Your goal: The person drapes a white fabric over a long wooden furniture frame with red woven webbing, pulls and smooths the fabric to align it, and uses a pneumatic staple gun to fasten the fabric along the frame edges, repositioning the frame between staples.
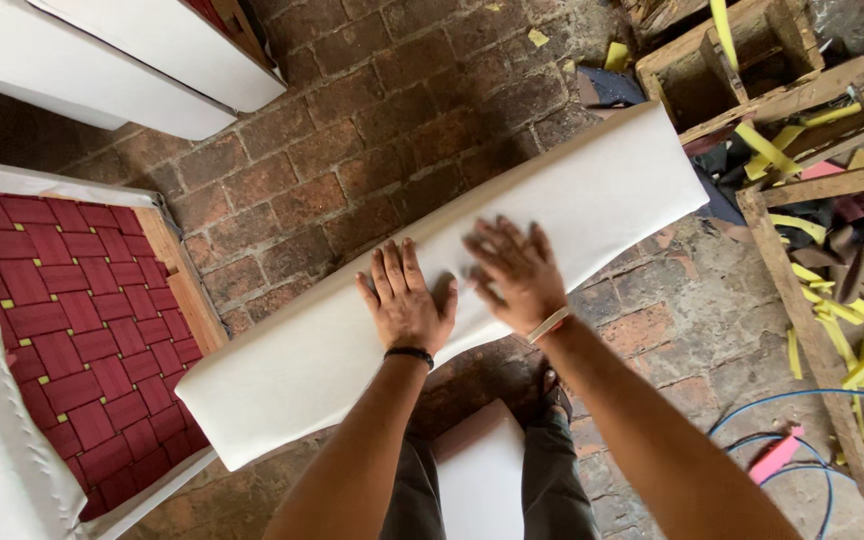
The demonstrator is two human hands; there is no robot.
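Note:
A long white upholstered panel [592,190] lies slanted above a brick floor, running from lower left to upper right. My left hand [404,300] rests flat on its middle with fingers spread and wears a black wristband. Right beside it, my right hand [514,270] also presses palm-down on the panel, slightly blurred, with a pale band at the wrist. Neither hand holds anything.
A seat frame with woven red webbing [62,330] and white fabric edges sits at the left. White upholstered pieces [132,60] lie at top left. Wooden frames [802,290] with yellow foam scraps fill the right side. Blue hose [802,430] and a pink tool [777,455] lie lower right.

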